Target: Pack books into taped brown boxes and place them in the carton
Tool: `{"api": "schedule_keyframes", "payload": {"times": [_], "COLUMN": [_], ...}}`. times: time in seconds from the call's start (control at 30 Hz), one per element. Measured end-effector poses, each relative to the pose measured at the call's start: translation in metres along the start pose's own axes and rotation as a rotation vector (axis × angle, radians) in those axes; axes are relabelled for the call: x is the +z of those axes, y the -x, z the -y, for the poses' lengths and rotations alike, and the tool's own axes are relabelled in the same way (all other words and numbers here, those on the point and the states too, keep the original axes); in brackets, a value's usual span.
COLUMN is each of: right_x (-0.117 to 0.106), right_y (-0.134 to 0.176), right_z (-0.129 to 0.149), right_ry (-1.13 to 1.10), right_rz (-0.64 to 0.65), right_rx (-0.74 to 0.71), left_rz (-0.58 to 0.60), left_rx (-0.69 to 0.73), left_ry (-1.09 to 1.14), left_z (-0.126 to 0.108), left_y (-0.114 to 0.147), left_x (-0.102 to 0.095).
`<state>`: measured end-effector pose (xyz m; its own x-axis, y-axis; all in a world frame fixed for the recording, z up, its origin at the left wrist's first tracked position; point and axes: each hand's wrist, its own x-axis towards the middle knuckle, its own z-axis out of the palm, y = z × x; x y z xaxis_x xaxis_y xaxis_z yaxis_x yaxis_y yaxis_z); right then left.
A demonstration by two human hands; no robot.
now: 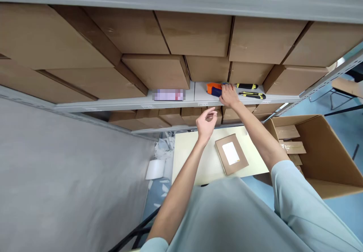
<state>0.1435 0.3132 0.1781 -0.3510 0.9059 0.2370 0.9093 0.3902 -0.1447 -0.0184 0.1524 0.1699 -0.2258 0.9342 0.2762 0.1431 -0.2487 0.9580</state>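
Observation:
My right hand (229,95) reaches onto the middle shelf, its fingers closed around part of an orange and dark blue tool (214,89) that looks like a tape dispenser. The fingers hide much of its right end. Just right of that hand lie two black and yellow utility knives, an upper one (247,86) and a lower one (252,95). My left hand (206,124) hangs in the air in front of the shelf edge, below and left of the right hand. Its fingers are loosely bent and apart, with nothing visible in them.
Brown cartons (195,33) fill the grey metal rack. Below, a cream table (188,161) bears a flat cardboard box (242,159) with a white label. A large open carton (326,150) containing smaller boxes stands right. A grey wall (70,176) closes off the left.

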Motion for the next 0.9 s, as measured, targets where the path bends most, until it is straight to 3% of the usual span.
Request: {"api": "schedule_keyframes", "payload": {"times": [0.1,0.23,0.37,0.6,0.73,0.9], "right_x": [-0.006,-0.013,0.003,0.072,0.100,0.112], "right_y": [0.027,0.110,0.219,0.381,0.433,0.455], "right_z": [-0.004,-0.014,-0.032,-0.067,-0.077,-0.088], "right_ry": [-0.139,-0.373,-0.546,-0.723,-0.839,-0.834], "right_rz": [-0.132,-0.211,-0.104,0.225,0.343,0.434], "right_rx": [-0.017,0.054,0.175,0.434,0.524,0.515], "left_rz": [-0.012,0.024,0.056,0.125,0.126,0.183], "left_rx": [-0.021,-0.078,-0.207,-0.458,-0.556,-0.584], "left_ry": [0.016,0.001,-0.005,-0.066,-0.096,-0.121], "left_z": [-0.001,0.010,0.039,0.092,0.107,0.117], "left_y": [0.012,0.040,0.084,0.178,0.215,0.233], "left_x": [0.017,0.047,0.081,0.121,0.132,0.135]}}
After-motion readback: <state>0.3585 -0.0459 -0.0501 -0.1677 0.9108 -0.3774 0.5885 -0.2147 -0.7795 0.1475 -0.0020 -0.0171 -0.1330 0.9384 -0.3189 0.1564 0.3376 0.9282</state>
